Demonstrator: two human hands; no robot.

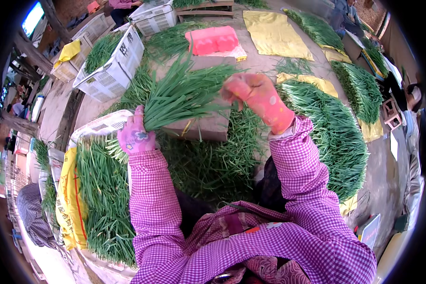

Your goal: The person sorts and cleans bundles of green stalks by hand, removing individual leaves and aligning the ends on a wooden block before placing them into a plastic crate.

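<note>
My left hand [136,134], in a pink flowered glove, is closed round a bunch of green chives [180,94]. Pale stem ends show beside its wrist, and the long leaves fan out to the right over a low brown block [201,128]. Past the leaf tips, my right hand [253,97], in a stained orange-pink glove, is raised with its fingers curled together. Whether anything is pinched in them is hidden. Loose chives and trimmings [208,163] lie below, between my arms.
Chives in a basket [104,122] stand by my left arm, beside a yellow sack [71,199]. A long stack of chives [326,132] lies right. White crates [116,66], a pink block [214,39] and a yellow sheet [274,33] are farther off. Other people sit at the far edges.
</note>
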